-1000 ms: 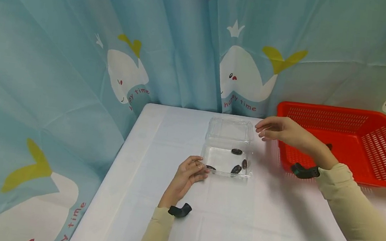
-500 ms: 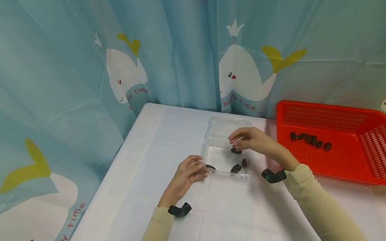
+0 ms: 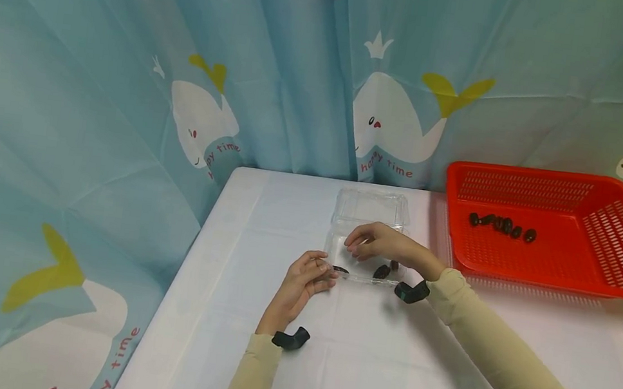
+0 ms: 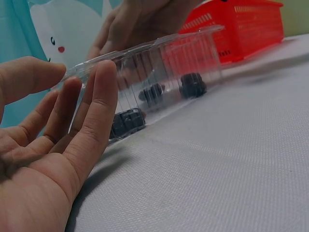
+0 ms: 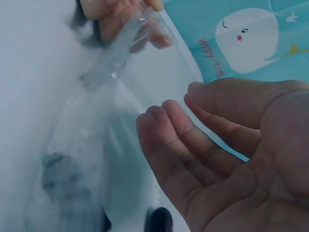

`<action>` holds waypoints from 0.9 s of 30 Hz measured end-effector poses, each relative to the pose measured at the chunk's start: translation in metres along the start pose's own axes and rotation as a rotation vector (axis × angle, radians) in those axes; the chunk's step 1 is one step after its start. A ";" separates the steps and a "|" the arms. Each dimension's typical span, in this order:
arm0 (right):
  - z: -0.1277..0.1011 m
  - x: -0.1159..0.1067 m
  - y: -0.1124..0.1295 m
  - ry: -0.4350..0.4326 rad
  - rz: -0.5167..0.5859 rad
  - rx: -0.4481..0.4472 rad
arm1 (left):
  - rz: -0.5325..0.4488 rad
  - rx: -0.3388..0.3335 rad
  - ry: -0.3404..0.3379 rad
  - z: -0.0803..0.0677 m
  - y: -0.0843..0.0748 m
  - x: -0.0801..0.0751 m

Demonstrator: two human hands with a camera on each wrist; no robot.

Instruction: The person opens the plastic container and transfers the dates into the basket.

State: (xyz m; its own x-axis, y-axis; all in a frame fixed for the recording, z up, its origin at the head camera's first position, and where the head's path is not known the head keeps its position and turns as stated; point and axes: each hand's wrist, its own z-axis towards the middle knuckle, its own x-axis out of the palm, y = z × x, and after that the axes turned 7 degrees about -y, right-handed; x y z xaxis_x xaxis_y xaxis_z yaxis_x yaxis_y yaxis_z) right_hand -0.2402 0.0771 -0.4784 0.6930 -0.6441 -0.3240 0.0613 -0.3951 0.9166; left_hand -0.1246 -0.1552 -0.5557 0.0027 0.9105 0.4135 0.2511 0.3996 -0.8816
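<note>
The clear plastic box [image 3: 365, 253] sits on the white table [image 3: 383, 372] with its hinged lid [image 3: 371, 207] laid open toward twelve o'clock, so its long axis runs from six to twelve in the head view. The left hand [image 3: 306, 281] is at the box's eight o'clock corner, thumb and fingertips pinching the near-left rim (the left wrist view shows the thumb above the lip and the fingers against the wall). The right hand [image 3: 378, 242] hovers over the tray, palm down, fingers loosely extended and slightly apart, holding nothing as far as the right wrist view shows. Of the two, the right hand is the nearer to the dark dates [image 3: 382, 271], which lie toward four o'clock in the tray, just below and to the wrist side of its fingertips; another date [image 3: 340, 269] lies at the rim beside the left fingers. More dates [image 3: 500, 225] rest in the red basket [image 3: 615, 284] at two o'clock, well apart.
</note>
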 end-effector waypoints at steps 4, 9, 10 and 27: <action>0.005 0.008 -0.001 0.001 -0.045 -0.004 | -0.012 -0.001 0.000 -0.001 -0.001 0.001; 0.009 0.019 -0.002 0.009 -0.130 0.020 | -0.004 0.009 0.000 -0.001 0.000 0.000; 0.010 0.022 -0.002 0.014 -0.148 0.026 | -0.004 0.008 0.001 -0.001 0.000 0.000; 0.014 0.044 0.010 -0.031 -0.364 0.059 | 0.031 0.012 0.011 0.000 0.002 -0.002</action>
State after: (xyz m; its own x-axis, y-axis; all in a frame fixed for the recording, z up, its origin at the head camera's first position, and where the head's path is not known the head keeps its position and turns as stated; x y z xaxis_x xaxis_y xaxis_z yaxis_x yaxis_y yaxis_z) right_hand -0.2194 0.0359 -0.4866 0.6114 -0.4736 -0.6339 0.2575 -0.6385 0.7253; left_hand -0.1242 -0.1564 -0.5581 0.0213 0.9213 0.3883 0.2393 0.3724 -0.8967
